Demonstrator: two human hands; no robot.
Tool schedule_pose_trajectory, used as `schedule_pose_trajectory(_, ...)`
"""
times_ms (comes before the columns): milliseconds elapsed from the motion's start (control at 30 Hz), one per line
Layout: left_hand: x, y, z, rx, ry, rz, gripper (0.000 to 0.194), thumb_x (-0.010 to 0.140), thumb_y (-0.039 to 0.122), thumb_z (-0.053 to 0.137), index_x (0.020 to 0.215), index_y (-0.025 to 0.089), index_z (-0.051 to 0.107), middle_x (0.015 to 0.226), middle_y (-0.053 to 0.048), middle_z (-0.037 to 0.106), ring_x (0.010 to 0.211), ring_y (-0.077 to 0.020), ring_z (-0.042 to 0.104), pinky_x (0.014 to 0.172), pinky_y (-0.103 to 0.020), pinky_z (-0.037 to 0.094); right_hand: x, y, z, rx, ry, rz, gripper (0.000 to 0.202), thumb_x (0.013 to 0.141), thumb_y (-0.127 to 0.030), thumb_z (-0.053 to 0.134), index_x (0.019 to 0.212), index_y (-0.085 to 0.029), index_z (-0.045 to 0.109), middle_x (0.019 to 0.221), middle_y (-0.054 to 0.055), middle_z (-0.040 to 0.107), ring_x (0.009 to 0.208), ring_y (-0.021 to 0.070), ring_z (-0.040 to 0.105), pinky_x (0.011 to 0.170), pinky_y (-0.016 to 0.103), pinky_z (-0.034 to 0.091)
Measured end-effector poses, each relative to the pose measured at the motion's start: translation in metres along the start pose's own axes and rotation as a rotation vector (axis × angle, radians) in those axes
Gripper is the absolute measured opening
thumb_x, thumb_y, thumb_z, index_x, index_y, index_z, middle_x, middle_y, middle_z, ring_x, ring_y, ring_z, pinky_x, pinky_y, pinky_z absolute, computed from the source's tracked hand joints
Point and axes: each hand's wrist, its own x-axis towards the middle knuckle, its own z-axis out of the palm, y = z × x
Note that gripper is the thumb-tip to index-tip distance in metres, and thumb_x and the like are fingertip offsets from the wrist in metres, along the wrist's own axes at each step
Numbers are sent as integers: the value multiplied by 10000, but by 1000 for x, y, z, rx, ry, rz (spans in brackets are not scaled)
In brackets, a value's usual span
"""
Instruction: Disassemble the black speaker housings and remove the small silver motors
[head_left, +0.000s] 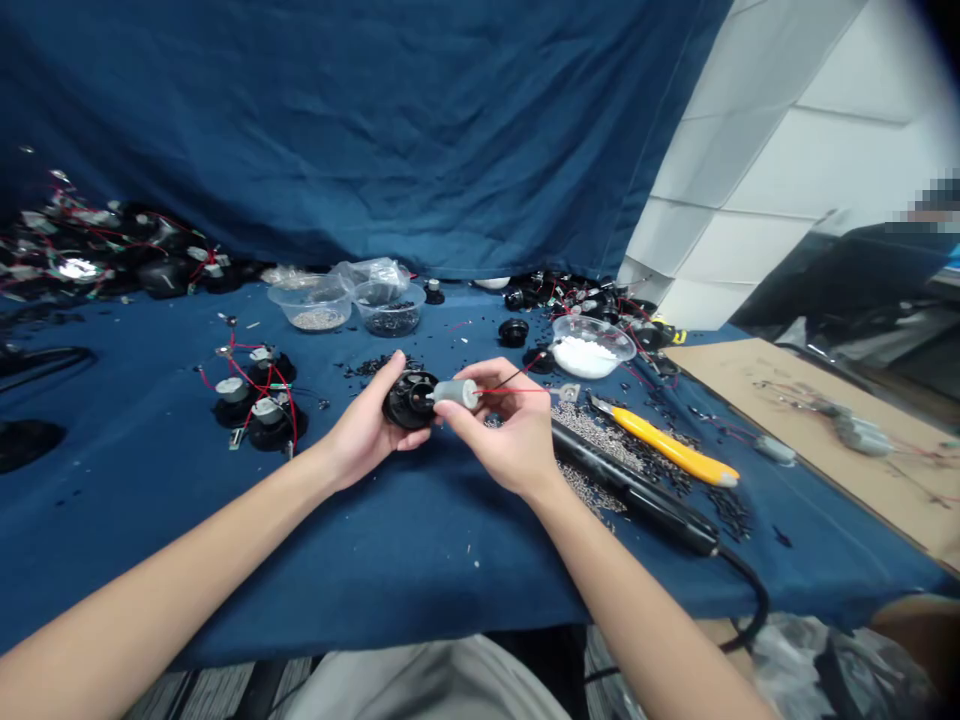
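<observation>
1. Right hand (516, 430): thumb and fingers closed in a pinch on a small grey cylindrical motor (456, 394), its far end at the mouth of the black round plastic housing (405, 402); seating depth cannot be told.
2. Left hand (358, 432): half-curled, cupping the housing, thumb along its upper edge.
3. Handling, judged: motor light but dense for its size, rigid, smooth enough to roll between fingertips; best held by its sides. Housing light, stiff, possibly slick; best held by the outer rim.
4. Thin red wire (517, 391) trails from the motor's near end; probably limp, weak at the joint, unsuitable as a grip.
5. Right of the hands: black cylindrical tool (637, 492) with a cable, then yellow-handled cutter (671, 447), both on the blue cloth (420, 570).
6. Beyond: clear plastic tub (628, 350) of white pieces.
</observation>
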Motion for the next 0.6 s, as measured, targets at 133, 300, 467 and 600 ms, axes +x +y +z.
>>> schedule_pose_trajectory(133,-4,-6,4,-46,-3,6,565,913,613,372,651,149,560,533,2,476,420,-83,383,417,-207,281,-5,5,5,-19,-69,-35,211,764,-290,761,917,-209,640,804,-9,661,641,123,595,540,224,465)
schedule_pose_trajectory(300,-1,-10,4,-5,59,48,536,919,599,371,666,161,548,520,8,476,408,-83,378,392,-190,272,-5,10,6,-16,-129,-39,226,765,-275,772,944,-207,651,815,-7,672,699,135,623,656,250,510)
schedule_pose_trajectory(467,1,-12,3,15,84,61,580,915,621,351,625,156,539,497,3,467,397,-82,373,390,-193,267,-5,11,9,-29,-130,44,244,773,-323,754,957,-200,653,827,17,672,647,138,608,569,249,496)
schedule_pose_trajectory(600,2,-16,-1,64,117,120,606,897,651,364,580,159,522,480,2,461,388,-81,373,384,-197,267,-6,9,10,-6,-112,58,230,789,-311,727,962,-201,624,814,13,660,633,133,603,555,245,485)
